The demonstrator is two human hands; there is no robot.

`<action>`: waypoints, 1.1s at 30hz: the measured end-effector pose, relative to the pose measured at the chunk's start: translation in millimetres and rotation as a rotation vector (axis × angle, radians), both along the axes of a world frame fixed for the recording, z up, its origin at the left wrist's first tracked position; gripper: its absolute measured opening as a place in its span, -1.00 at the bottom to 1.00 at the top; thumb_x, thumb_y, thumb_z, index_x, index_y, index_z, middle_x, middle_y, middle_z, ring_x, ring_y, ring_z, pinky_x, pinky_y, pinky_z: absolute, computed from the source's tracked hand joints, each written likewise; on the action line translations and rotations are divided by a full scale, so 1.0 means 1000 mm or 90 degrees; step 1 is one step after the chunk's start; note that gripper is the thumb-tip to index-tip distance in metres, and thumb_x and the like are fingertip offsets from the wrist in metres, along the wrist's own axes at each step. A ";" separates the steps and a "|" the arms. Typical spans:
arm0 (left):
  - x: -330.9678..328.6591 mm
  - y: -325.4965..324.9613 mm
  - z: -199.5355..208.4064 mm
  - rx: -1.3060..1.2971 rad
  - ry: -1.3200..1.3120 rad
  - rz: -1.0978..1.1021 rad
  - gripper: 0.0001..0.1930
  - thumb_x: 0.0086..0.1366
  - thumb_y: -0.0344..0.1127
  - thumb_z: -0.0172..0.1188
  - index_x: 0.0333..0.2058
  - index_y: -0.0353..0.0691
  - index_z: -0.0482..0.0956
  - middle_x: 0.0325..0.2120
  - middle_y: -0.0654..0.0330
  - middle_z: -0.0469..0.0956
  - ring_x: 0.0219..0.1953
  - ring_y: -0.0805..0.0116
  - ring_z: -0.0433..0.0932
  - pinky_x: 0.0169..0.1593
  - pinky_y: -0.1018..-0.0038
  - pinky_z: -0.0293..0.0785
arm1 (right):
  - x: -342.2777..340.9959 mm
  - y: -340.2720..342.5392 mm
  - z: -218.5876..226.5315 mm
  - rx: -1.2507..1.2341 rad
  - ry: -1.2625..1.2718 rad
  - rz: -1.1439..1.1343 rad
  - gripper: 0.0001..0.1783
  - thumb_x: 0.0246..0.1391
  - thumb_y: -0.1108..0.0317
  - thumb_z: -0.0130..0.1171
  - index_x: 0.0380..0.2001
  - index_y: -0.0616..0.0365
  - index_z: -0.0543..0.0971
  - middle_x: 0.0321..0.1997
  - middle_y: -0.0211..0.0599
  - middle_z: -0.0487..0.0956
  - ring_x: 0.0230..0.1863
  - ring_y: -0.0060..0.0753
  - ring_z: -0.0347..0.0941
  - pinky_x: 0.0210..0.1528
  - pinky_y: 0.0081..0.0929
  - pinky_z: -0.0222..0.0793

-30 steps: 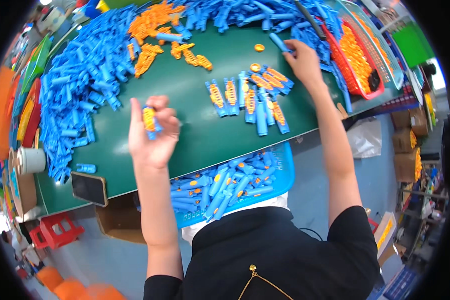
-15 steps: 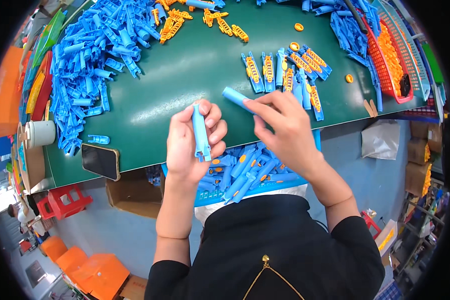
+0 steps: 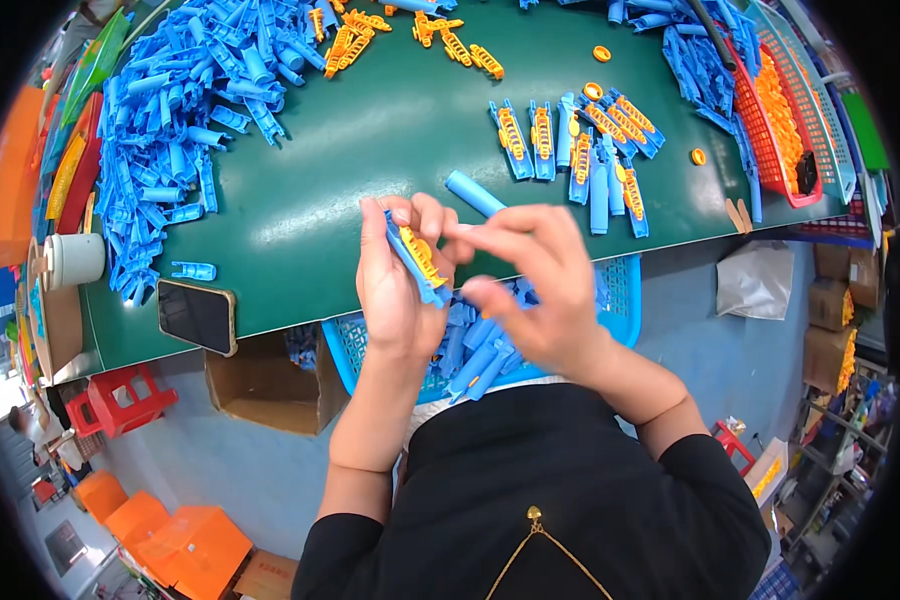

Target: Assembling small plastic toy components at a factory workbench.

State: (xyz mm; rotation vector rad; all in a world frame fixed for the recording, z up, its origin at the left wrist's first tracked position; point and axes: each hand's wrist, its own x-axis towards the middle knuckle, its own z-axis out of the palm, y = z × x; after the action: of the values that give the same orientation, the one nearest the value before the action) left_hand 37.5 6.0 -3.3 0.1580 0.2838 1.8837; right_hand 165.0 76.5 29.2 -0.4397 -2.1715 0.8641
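Note:
My left hand (image 3: pixel 395 285) is closed around a blue plastic half-shell (image 3: pixel 403 250), its open side turned up. An orange ribbed insert (image 3: pixel 422 258) sits inside that shell. Close by on the right, my right hand (image 3: pixel 545 285) has its index finger stretched toward the left fingertips and its thumb apart; the thumb is a little blurred, and nothing shows between them. On the green table just beyond the right hand lies a smooth blue half-shell (image 3: pixel 473 192). Farther right, several blue shells with orange inserts (image 3: pixel 542 140) lie grouped, some plain side up.
A blue basket (image 3: pixel 625 300) of blue pieces sits below the table edge, against my body. Blue shells (image 3: pixel 185 110) are heaped at left, with loose orange inserts (image 3: pixel 350 42) beyond. A phone (image 3: pixel 198 316) overhangs the front edge. A red basket (image 3: pixel 767 130) of orange parts stands right.
The shell in my left hand has turned from its smooth back to its open side, showing the orange insert. My right hand has let go of the blue half-shell and moved left and nearer.

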 end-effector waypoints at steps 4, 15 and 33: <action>0.012 0.005 0.007 -0.106 0.156 0.070 -0.64 0.42 -0.03 -0.38 -0.33 -0.17 0.27 -0.30 0.22 0.30 -0.19 0.41 0.28 0.02 0.48 0.18 | -0.013 -0.016 -0.008 -0.016 -0.030 0.017 -0.46 -0.13 0.30 0.25 -0.03 0.26 0.45 -0.14 -0.14 0.40 -0.23 -0.20 0.35 -0.20 -0.38 0.29; 0.017 -0.011 -0.002 -0.190 0.172 0.123 -0.63 0.30 -0.34 0.03 0.03 -0.37 0.32 -0.20 0.17 0.47 -0.16 0.45 0.45 -0.06 0.53 0.40 | -0.014 -0.008 -0.024 0.034 0.032 -0.018 -0.48 -0.28 0.62 0.26 -0.10 0.21 0.53 -0.25 -0.25 0.40 -0.38 -0.41 0.39 -0.41 -0.57 0.34; -0.002 -0.022 0.000 -0.179 0.226 0.140 -0.65 0.22 -0.42 0.12 -0.02 -0.31 0.33 -0.24 0.09 0.50 -0.20 0.31 0.52 -0.11 0.31 0.53 | -0.002 0.022 -0.016 0.049 -0.045 -0.015 -0.61 -0.03 0.37 0.17 -0.07 0.16 0.52 -0.25 -0.25 0.46 -0.26 -0.24 0.36 -0.24 -0.41 0.30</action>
State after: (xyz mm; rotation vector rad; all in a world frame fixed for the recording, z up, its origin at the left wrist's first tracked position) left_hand 35.5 -16.3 -3.5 0.2779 0.8321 2.0028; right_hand 162.9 98.9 12.9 -0.4637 -2.2518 0.7588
